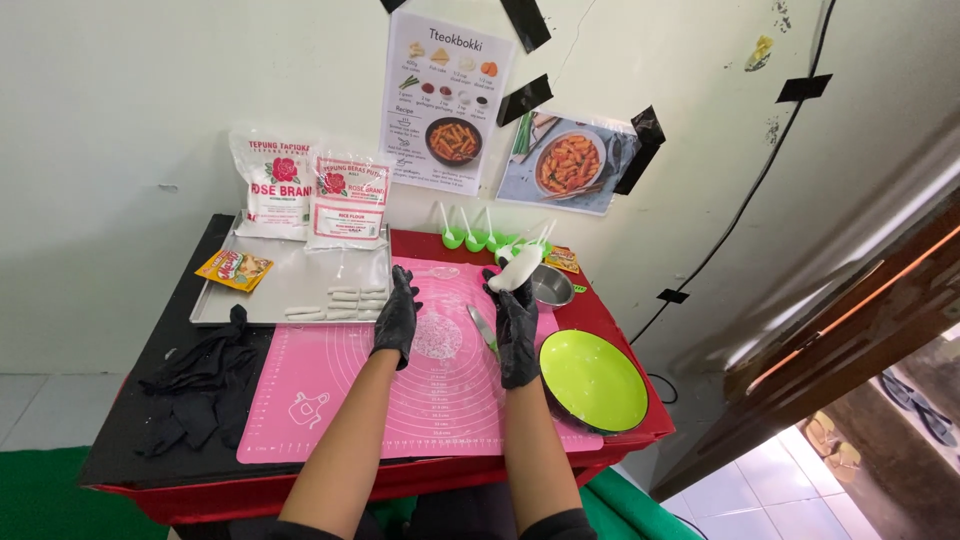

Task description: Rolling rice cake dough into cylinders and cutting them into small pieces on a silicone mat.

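Both my hands wear black gloves. My right hand holds up a white lump of dough above the pink silicone mat. My left hand rests flat on the mat with its fingers apart, next to a floury patch. A knife lies on the mat just left of my right hand. Several white dough sticks lie on the metal tray beyond my left hand.
Two flour bags lean on the wall behind the tray, with a yellow sachet beside them. A green plate, a small steel bowl, green measuring spoons and spare black gloves lie about.
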